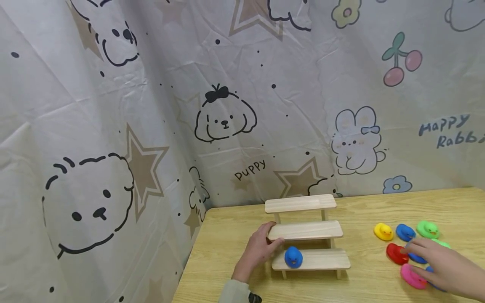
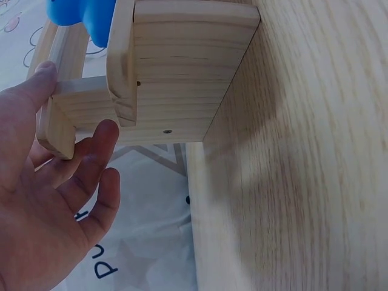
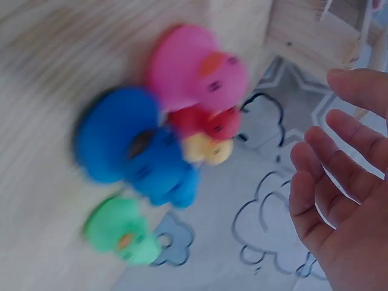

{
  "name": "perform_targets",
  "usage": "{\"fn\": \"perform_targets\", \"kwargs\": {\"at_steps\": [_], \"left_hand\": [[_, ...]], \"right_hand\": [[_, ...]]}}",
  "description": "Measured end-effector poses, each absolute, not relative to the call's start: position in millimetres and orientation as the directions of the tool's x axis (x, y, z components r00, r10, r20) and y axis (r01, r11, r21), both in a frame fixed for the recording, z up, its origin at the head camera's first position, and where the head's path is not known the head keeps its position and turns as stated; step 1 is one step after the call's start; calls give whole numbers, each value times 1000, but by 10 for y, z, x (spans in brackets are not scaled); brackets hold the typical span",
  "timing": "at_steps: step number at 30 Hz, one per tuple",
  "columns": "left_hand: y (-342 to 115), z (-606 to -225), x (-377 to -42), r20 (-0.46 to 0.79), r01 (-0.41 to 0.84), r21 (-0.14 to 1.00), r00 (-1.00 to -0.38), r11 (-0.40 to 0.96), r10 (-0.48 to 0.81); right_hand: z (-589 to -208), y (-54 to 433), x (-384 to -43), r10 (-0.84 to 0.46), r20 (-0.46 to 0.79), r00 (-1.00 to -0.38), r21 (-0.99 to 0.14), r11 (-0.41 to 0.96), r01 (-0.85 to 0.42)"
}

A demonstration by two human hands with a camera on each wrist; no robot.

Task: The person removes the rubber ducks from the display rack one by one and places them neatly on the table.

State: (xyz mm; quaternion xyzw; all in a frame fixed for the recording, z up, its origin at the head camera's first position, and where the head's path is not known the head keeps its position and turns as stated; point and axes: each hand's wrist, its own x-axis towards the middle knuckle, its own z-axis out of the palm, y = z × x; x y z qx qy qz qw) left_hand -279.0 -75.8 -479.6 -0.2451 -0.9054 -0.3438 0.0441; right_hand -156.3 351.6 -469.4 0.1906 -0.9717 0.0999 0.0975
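Observation:
A three-tier wooden stand stands on the table, with a blue toy duck on the left part of its lowest step. My left hand grips the left end of the middle step. In the left wrist view the thumb lies on one side of that board and the fingers bend round the other. To the right, my right hand hovers over a group of toy ducks, fingers spread and holding nothing. Nearest it are a red duck and a pink duck; the hand partly covers some blue ones.
Behind the red duck sit a yellow duck, another blue duck and a green duck. A printed cloth hangs along the back and left of the wooden table.

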Motion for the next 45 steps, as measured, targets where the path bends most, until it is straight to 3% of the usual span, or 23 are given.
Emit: {"fn": "perform_targets", "kwargs": {"at_steps": [7,11,15,21,30,34,45], "left_hand": [[-800,-4822,-2746,208,441,632,-888,637,409],[-795,-4794,-2762,192,425,601,-899,677,394],[-784,-4787,-2789,174,420,597,-900,683,401],[-775,-4775,-2798,190,456,564,-883,689,429],[-756,-4748,-2789,196,470,552,-876,689,440],[-753,-4741,-2787,201,478,542,-872,691,446],[-765,-4729,-2783,210,484,549,-869,682,448]], "right_hand": [[-4617,3107,-1708,-433,447,-783,-147,827,-542],[-4604,2984,-1807,-476,568,-672,-90,776,-625],[-4586,2948,-1865,-487,616,-619,-73,747,-661],[-4565,2823,-1874,-505,589,-631,-89,736,-671],[-4414,2312,-1980,-545,421,-725,-202,723,-660],[-4405,2028,-2041,-594,377,-710,-225,685,-693],[-4588,1499,-2155,-620,424,-660,-264,612,-745]]}}
